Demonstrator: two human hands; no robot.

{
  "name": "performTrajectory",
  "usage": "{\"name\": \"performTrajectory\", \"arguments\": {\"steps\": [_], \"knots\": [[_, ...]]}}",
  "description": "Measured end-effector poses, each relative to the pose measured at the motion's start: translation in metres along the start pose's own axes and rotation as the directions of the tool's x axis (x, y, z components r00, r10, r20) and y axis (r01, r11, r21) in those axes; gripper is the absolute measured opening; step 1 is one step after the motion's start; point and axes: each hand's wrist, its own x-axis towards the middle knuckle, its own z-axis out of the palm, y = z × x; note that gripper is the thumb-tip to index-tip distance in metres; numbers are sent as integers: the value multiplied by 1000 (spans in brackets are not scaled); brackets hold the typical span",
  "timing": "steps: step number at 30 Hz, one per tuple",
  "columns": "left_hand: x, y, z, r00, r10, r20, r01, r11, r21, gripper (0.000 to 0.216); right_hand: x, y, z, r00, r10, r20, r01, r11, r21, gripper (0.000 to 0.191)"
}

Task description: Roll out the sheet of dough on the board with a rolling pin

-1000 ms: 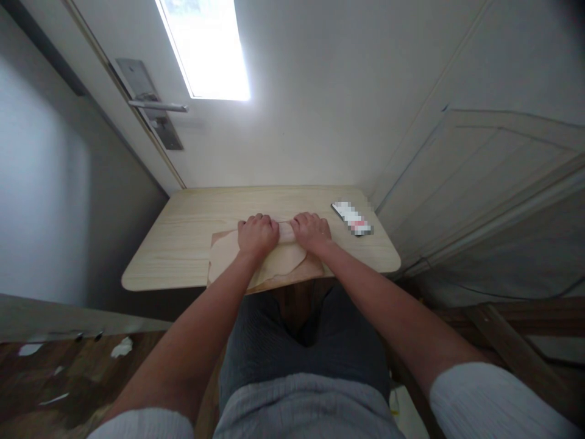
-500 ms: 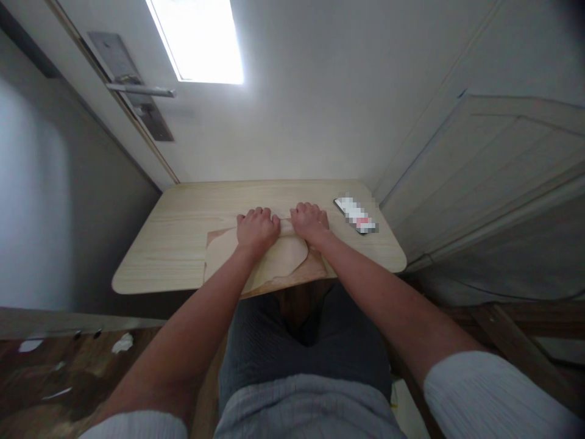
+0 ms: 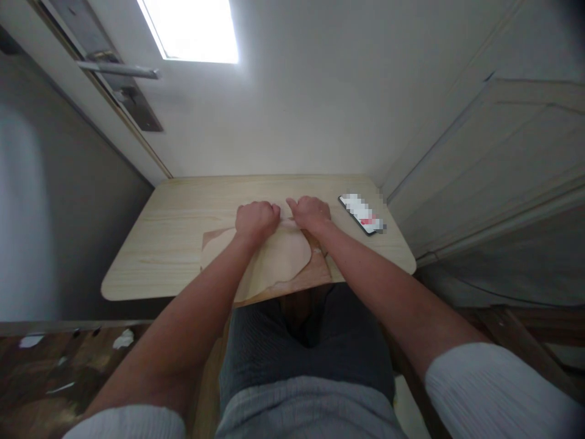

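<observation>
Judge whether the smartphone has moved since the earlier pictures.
No; the smartphone keeps its place against the right end of the wood-grain tabletop; both only shift together in view.

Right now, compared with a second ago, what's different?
The left hand and right hand have moved slightly away from the body, relative to the pale dough-like sheet. I can't tell whether either took hold of or let go of anything. The smartphone stayed on the table, right of the hands.

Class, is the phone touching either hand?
No, the phone lies on the table with a gap between it and the right hand, the nearer one.
</observation>
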Motion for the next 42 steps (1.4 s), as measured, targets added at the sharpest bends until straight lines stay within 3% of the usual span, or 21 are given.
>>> {"name": "performTrajectory", "arguments": {"steps": [19,32,37,42], "knots": [[28,-6,6,991,-85,101,89,996,-31,52,27,0,2,999,-6,40,6,1000,0,72],[10,-2,0,994,-58,97,63,997,-45,55,9,-3,-1,1000,12,14,-12,1000,7,76],[-2,0,0,997,-40,63,42,998,-38,53,-4,-1,-2,1000,-2,-5,2,1000,3,71],[-21,5,-1,1000,-5,-20,5,1000,-15,47,-19,1,2,994,-7,-111,7,1000,3,57]]}}
